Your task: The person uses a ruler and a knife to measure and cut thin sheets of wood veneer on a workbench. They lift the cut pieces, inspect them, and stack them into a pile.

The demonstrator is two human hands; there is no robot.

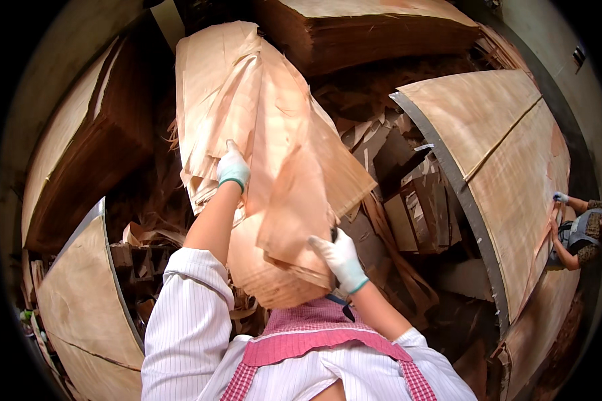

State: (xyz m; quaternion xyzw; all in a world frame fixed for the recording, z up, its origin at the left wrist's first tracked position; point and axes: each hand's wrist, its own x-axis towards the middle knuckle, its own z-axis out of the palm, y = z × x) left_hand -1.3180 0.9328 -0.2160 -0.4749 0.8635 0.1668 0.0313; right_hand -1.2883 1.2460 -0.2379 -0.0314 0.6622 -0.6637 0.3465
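A loose pile of thin, pale wood veneer sheets (281,154) fans out in front of me, its near end close to my apron. My left hand (233,165), in a white glove with a green cuff, grips sheets near the pile's left side, thumb raised and the other fingers partly hidden. A smaller veneer piece (294,207) lies slanted over the near end. At that end's right edge my right hand (343,259), gloved alike, is closed on the veneer, thumb on top. Something small and dark shows at its fingers; I cannot make it out.
Tall veneer stacks stand at the back (381,40) and left (80,154). A grey-edged table (461,180) bearing veneer is on the right, where another person (575,234) works. Another veneer-covered surface (80,294) is at lower left. Scraps (415,207) litter the floor.
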